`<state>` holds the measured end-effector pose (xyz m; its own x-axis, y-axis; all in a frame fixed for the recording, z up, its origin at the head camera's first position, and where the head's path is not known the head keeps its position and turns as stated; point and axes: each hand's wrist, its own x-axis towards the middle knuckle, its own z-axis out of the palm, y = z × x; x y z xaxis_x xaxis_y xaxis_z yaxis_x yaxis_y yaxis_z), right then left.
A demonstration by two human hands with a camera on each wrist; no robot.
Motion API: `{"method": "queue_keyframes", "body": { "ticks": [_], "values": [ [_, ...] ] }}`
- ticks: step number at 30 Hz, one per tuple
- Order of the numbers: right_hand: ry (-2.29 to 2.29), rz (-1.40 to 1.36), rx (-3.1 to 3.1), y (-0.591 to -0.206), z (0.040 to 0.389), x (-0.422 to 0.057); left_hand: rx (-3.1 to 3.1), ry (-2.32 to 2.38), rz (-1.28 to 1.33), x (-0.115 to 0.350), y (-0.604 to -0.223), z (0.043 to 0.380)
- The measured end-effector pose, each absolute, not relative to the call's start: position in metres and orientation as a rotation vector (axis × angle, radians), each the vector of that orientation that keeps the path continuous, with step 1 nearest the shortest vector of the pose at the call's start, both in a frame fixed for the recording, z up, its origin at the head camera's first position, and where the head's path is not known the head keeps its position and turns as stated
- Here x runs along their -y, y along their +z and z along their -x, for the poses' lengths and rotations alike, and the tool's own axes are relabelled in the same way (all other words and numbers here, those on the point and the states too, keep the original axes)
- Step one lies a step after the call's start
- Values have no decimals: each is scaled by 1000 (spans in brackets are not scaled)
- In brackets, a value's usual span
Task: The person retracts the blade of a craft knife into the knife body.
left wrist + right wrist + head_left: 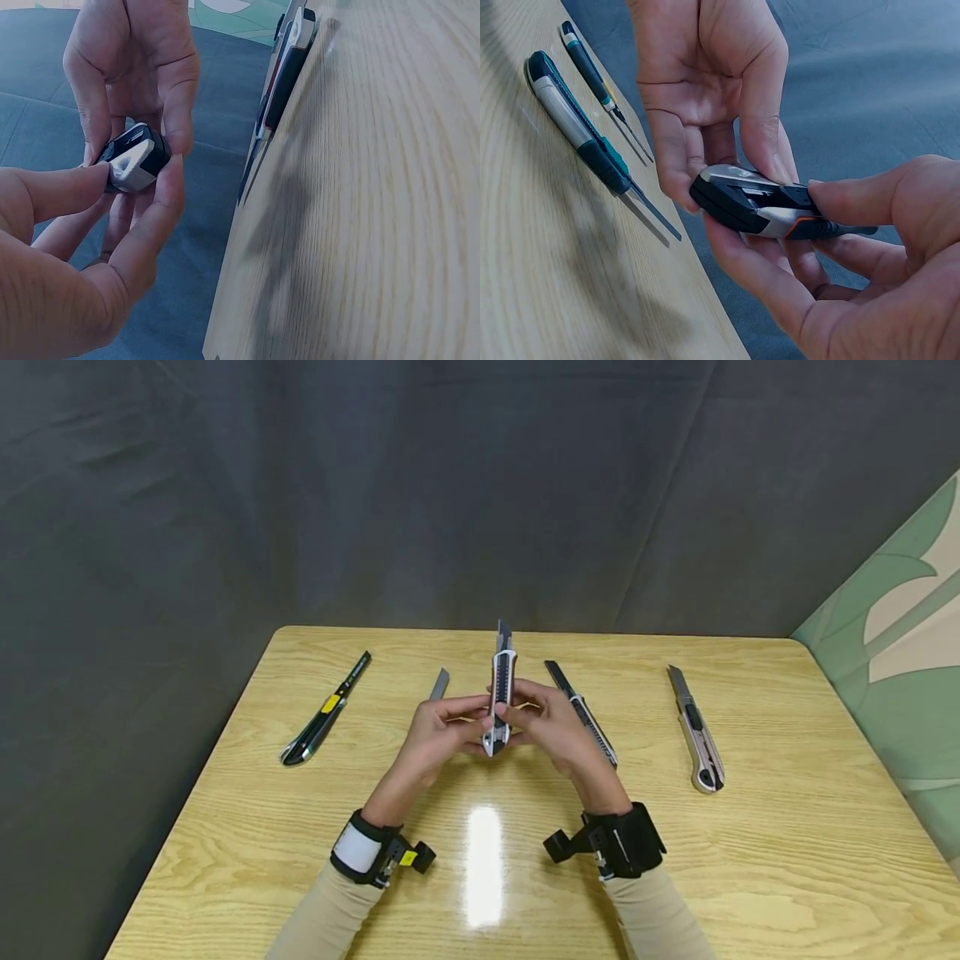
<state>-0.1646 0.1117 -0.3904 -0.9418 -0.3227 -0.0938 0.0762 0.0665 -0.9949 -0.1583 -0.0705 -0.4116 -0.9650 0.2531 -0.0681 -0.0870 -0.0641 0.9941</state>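
Both hands hold one box cutter (503, 681) above the middle of the table, its blade out and pointing away from me. Silver and black, with an orange line along the side, its body (780, 217) shows close up in the right wrist view. My left hand (442, 727) grips it from the left, thumb and fingertips on the rear end. From the other side my right hand (551, 718) holds it, thumb (855, 201) on the black slider side and fingers curled beneath. In the left wrist view the cutter's rear end (136, 161) faces the camera.
On the wooden table (787, 860) lie more box cutters: a black one with a yellow slider (318, 722) at left, one partly behind my left hand with its blade (440, 683) showing, a black-bladed one (592, 722) behind my right hand, and a silver one (699, 735) at right.
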Motion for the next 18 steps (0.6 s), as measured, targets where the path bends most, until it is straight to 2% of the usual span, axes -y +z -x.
{"method": "queue_keyframes", "body": {
  "ticks": [18],
  "values": [
    [-1975,323,-2038,-392,164,-112,-1988,2126,-196,71,-412,159]
  ]
}}
